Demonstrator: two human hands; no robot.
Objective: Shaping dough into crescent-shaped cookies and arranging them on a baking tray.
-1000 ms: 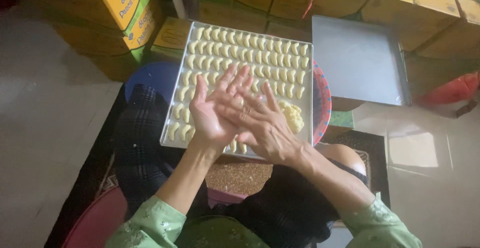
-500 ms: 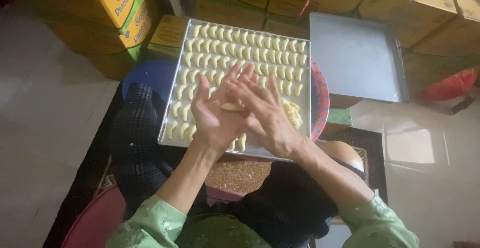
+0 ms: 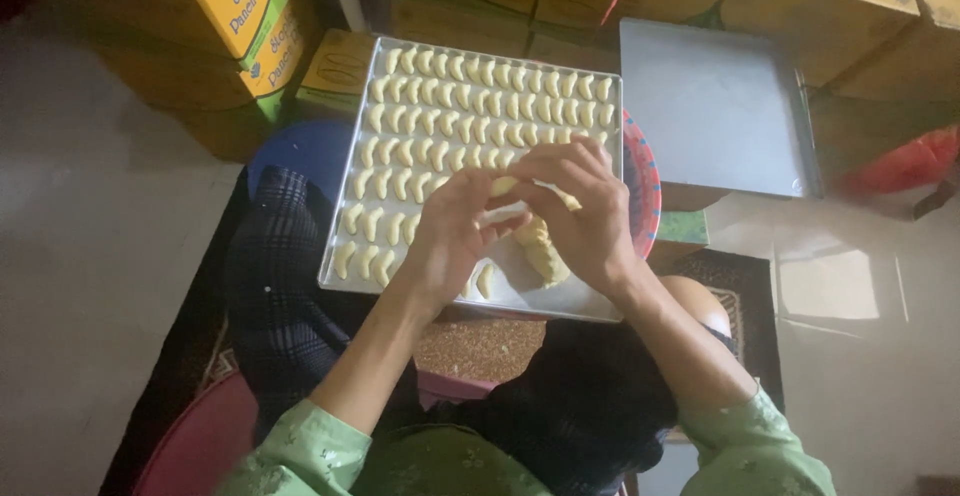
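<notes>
Item: small piece of pale dough (image 3: 505, 185), pinched between my left hand (image 3: 452, 236) and right hand (image 3: 583, 211), both curled narrow around it, above the metal baking tray (image 3: 440, 41).

Tray contents: rows of crescent-shaped dough pieces (image 3: 470, 106); lump of unshaped dough (image 3: 543, 248) at the near right.

Handling note, as I judge it: bend gently, keep the tips even to match the rows.

Change: half a second ago my palms were flat together, fingers spread; now the fingers are curled at the tips.

Adjacent: empty metal tray (image 3: 712, 106), yellow cartons (image 3: 240, 6).

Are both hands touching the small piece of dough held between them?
Touching. The head view shows left hand and right hand fingertips pinching the pale dough piece above the tray.
</notes>
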